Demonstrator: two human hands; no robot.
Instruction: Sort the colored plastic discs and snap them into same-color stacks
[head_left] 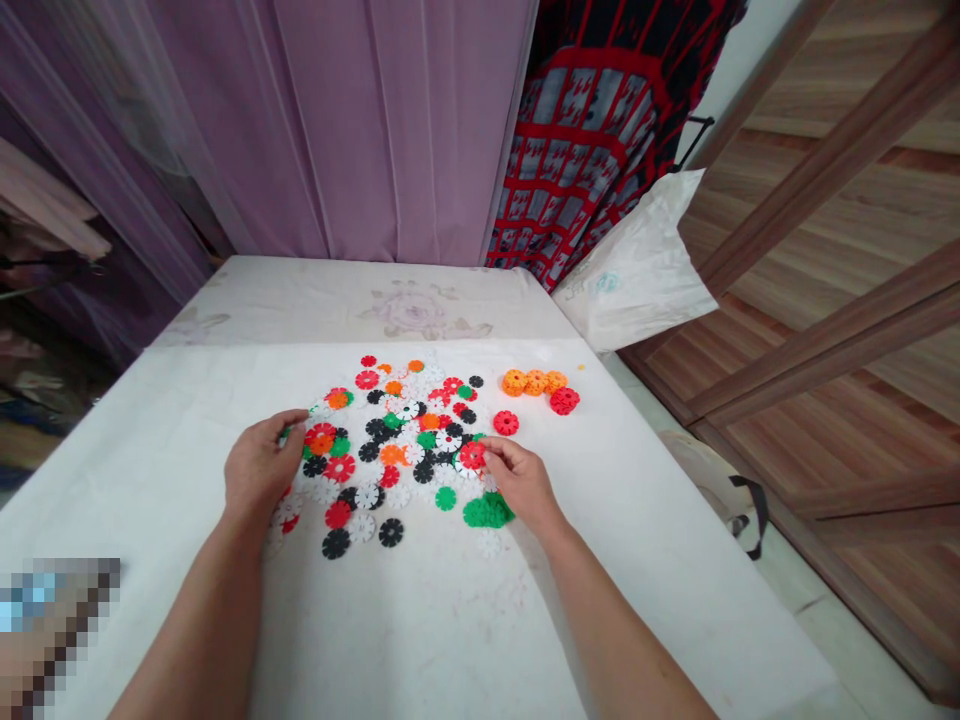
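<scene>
A loose pile of flat, notched plastic discs [390, 425] in red, orange, green, black and white lies across the cloth-covered table [420, 620]. My right hand [529, 490] is at the pile's right side, thumb and fingertips pinched on a red disc [472, 456]. Just below it sits a cluster of green discs [486, 511]. My left hand [262, 465] rests at the pile's left edge, its fingers curled toward the thumb. A bit of green shows by those fingertips, but what they hold is hidden. Red and white discs lie partly under that hand.
Orange discs [535, 382] stand grouped at the right, beside stacked red discs [565, 401] and a separate red disc [506, 423]. A white bag [637, 270] is at the table's right edge. Purple curtains [375, 130] hang behind; wooden doors [840, 300] stand right.
</scene>
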